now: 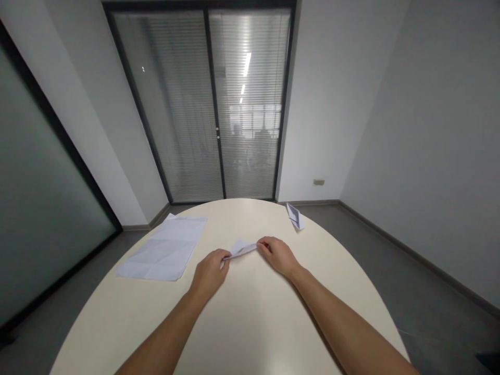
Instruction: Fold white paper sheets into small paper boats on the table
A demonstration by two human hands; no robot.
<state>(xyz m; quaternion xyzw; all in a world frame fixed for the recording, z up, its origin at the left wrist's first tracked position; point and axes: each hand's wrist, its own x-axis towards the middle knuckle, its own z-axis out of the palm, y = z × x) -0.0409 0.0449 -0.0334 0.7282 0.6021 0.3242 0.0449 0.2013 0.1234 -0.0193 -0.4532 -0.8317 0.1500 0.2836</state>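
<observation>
A small piece of folded white paper (242, 248) is stretched between my two hands, just over the middle of the table. My left hand (211, 269) pinches its left end between thumb and fingers. At the other end, my right hand (276, 253) grips the paper with its fingertips curled in. A peaked flap of the paper stands up along its far side. Parts of both ends are hidden by my fingers.
Flat white sheets (164, 249) with crease lines lie at the left of the round cream table (242, 323). Another folded paper piece (295, 216) rests near the far right edge. Beyond the table stand a glass door with blinds (250, 156) and grey-white walls.
</observation>
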